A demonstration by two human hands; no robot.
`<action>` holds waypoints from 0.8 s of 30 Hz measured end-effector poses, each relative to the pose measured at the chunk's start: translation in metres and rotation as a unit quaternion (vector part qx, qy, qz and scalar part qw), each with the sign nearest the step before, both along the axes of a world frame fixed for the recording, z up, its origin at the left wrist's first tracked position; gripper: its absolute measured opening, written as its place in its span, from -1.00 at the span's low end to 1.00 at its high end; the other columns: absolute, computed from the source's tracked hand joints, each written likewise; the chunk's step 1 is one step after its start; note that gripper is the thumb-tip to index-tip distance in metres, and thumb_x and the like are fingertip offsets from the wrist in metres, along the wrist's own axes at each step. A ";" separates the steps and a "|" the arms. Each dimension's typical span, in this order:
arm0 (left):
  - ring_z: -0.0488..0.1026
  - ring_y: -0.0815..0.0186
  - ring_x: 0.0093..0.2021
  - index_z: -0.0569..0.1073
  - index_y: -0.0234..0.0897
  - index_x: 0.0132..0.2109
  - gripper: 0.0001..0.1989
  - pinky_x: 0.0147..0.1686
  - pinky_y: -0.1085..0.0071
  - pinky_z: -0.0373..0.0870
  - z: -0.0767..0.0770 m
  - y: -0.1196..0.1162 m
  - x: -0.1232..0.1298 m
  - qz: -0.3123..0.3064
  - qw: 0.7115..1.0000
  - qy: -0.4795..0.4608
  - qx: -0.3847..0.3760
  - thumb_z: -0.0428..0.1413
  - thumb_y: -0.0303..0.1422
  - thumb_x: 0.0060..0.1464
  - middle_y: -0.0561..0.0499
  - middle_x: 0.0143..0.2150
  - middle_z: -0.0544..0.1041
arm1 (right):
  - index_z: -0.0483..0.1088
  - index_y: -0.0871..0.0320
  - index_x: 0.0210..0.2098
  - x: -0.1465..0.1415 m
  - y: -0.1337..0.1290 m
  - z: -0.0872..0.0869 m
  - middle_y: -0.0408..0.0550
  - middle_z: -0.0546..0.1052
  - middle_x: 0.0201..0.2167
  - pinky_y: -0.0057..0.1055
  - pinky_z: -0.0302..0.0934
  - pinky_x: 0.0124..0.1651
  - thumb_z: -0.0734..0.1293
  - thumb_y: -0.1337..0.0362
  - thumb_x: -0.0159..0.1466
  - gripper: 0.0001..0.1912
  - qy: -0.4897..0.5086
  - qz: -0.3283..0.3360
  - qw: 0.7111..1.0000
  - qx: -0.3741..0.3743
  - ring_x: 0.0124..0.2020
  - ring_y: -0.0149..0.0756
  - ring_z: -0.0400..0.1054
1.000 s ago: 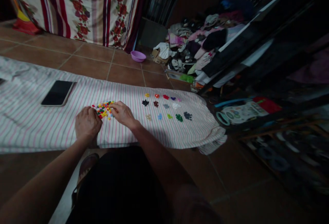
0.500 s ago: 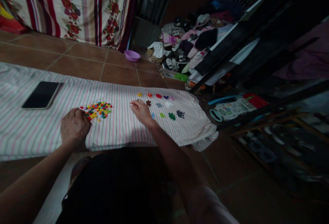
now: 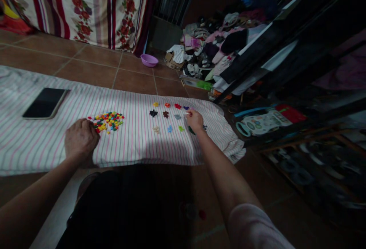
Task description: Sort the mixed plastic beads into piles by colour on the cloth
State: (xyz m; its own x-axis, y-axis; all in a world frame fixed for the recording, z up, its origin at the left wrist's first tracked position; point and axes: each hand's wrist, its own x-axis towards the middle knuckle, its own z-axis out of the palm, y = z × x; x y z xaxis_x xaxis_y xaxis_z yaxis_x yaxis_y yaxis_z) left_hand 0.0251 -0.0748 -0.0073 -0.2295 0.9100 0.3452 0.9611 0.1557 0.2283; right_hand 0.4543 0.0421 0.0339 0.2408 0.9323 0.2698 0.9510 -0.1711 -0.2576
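Note:
My left hand (image 3: 81, 138) rests palm down on the striped cloth (image 3: 134, 148), fingers curled together at the left edge of a pile of small mixed-colour pieces (image 3: 110, 121). Its fingertips are hidden. Further right, my right hand (image 3: 195, 121) pinches what looks like a small white piece (image 3: 187, 114), low over the sorted groups; the white group there is hard to tell apart from it. Around this hand lie little heaps: grey (image 3: 177, 117), lime green (image 3: 181, 128), dark green (image 3: 191, 130), purple (image 3: 186, 108) and red (image 3: 177, 106). The hand partly covers some of them.
More heaps lie leftward: yellow (image 3: 156, 104), orange (image 3: 167, 105), black (image 3: 153, 113), brown (image 3: 166, 114), beige (image 3: 156, 130) and light blue (image 3: 169, 128). A phone (image 3: 45, 103) lies at left. On the floor beyond are a purple basin (image 3: 149, 60) and piled clothes (image 3: 211, 47).
My right hand has moved right, from beside the black heap to the white group, uncovering the black and beige heaps. My left hand stays beside the mixed pile.

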 end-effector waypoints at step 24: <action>0.44 -0.05 -0.09 0.40 -0.32 -0.11 -0.71 -0.16 0.06 0.35 -0.008 0.002 -0.004 -0.017 0.999 0.002 0.028 -0.17 -0.33 0.20 -0.29 -0.08 0.49 | 0.49 0.14 0.00 0.026 0.014 -0.013 0.08 0.57 -0.06 -0.39 0.22 -0.07 0.18 0.41 0.29 -0.64 -0.090 -0.046 0.986 -0.135 -0.04 -0.18 0.44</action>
